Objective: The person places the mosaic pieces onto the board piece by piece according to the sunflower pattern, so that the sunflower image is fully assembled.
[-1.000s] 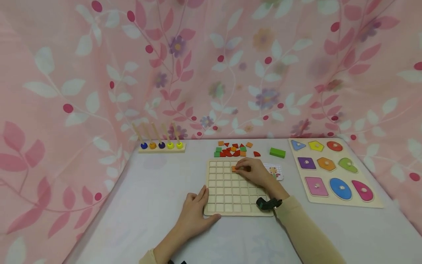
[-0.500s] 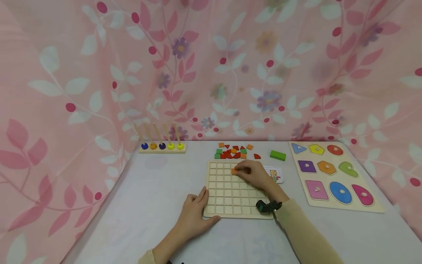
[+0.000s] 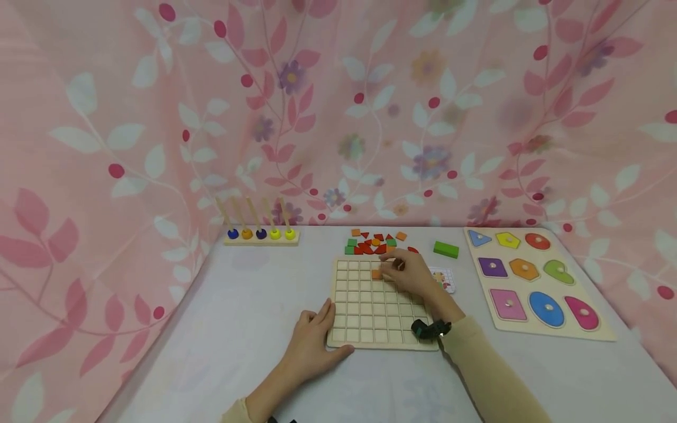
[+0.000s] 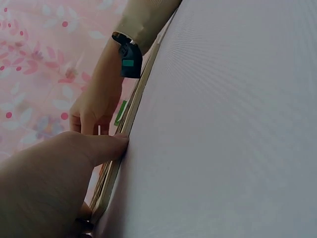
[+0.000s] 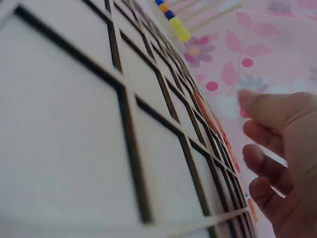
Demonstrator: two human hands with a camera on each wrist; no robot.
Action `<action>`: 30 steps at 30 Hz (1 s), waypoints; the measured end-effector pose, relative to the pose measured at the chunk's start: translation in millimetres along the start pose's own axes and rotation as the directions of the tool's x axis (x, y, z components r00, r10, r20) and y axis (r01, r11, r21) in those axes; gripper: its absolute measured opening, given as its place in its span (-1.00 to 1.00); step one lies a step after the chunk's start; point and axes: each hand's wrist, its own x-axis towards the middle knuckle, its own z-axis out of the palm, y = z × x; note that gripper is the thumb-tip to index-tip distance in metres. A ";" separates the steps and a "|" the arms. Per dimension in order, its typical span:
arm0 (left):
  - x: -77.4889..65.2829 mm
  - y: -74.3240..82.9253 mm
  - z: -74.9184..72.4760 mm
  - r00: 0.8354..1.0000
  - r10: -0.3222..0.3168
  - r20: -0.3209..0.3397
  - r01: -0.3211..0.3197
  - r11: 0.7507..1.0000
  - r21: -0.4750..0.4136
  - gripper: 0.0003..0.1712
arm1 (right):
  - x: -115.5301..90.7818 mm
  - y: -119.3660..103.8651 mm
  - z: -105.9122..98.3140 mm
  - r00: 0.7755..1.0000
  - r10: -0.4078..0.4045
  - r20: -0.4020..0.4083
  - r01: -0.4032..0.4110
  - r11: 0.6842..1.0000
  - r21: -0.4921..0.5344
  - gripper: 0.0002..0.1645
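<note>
A wooden grid board (image 3: 366, 322) lies on the white table, with an orange square tile (image 3: 376, 274) in one of its upper cells. My left hand (image 3: 309, 343) rests at the board's lower left corner, its straight fingers along the left edge and its thumb (image 4: 111, 146) against the front edge. Over the board's upper right part is my right hand (image 3: 412, 275), just right of the orange tile. In the right wrist view this hand (image 5: 292, 144) has loosely bent fingers, apart from the tile and holding nothing.
Several red, green and orange pieces (image 3: 368, 249) lie behind the board. A green block (image 3: 446, 249) and a partly covered pattern card (image 3: 447, 282) are to the right. Farther right lies a knobbed shape puzzle (image 3: 500, 241); a peg stand (image 3: 247, 241) stands at back left.
My right hand has let go of the orange tile and shifted slightly up and right. The tile stays in its cell. My left hand keeps its place at the board.
</note>
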 end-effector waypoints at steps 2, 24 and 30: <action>-0.4 0.2 -0.3 1.000 -0.002 0.000 0.002 1.000 0.002 0.22 | 6.6 -4.0 -6.7 1.000 0.002 -0.003 -0.002 1.000 -0.006 -0.63; -1.7 -2.3 5.4 1.000 0.026 0.007 -0.026 0.999 0.027 0.23 | 74.2 33.8 -9.3 0.974 0.211 -0.081 -0.224 0.951 -0.213 -0.65; -2.8 -1.2 2.1 1.000 0.019 -0.004 -0.018 1.000 0.010 0.22 | 81.6 33.0 -1.0 0.967 0.228 -0.112 -0.250 0.935 -0.253 -0.66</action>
